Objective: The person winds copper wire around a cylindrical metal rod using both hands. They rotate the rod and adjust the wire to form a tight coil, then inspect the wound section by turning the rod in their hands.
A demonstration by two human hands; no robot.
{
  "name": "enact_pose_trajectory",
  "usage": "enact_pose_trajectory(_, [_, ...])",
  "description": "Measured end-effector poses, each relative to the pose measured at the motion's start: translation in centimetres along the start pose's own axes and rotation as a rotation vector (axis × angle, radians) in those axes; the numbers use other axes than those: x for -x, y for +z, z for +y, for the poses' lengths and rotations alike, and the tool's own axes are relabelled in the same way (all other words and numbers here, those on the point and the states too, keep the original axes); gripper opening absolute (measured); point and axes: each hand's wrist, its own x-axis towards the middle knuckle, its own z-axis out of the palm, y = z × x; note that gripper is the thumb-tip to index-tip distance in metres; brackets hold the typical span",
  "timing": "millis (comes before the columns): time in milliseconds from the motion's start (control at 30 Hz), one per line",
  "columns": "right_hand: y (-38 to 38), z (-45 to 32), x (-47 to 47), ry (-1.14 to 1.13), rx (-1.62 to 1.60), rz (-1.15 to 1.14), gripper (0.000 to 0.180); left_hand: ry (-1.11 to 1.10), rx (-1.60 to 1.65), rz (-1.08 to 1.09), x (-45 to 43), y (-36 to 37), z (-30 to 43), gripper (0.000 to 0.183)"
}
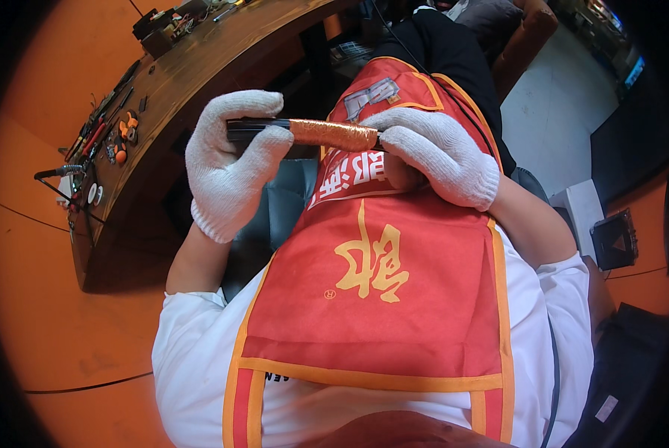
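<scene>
Both my hands wear white knitted gloves and hold a slender black bundle (259, 130) level in front of my apron. A shiny copper-coloured wrapping (334, 133) covers its middle; whether this is foil or fine wire I cannot tell. My left hand (228, 159) pinches the bare black end between thumb and fingers. At the other end, my right hand (440, 154) has thumb and fingers closed beside the edge of the wrapping, hiding most of that tip. Below them is the red apron (368, 263) with orange trim.
A curved wooden table (200, 61) runs along the left. On it lie orange-handled pliers (127, 126), several other hand tools and a dark box (158, 42). A black cord (452, 92) crosses the apron. At the right are a white box (580, 210) and a black device (614, 241).
</scene>
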Motion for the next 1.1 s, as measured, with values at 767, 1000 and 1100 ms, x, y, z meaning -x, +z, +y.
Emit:
enact_pose_trajectory(767, [2.2, 0.8, -0.4, -0.476, 0.531, 0.361, 0.035, -0.221, 0.344, 0.003, -0.6, 1.1, -0.6, 0.027])
enact_pose_trajectory(1000, [1.7, 0.1, 0.2, 0.008, 0.027, 0.156, 0.043, -0.273, 0.419, -0.072, -0.8, 1.1, -0.9, 0.026])
enact_pose_trajectory(1100, [2.5, 0.4, -0.1, -0.234, 0.085, 0.295, 0.05, -0.263, 0.468, -0.057, -1.0, 1.1, -1.3, 0.027])
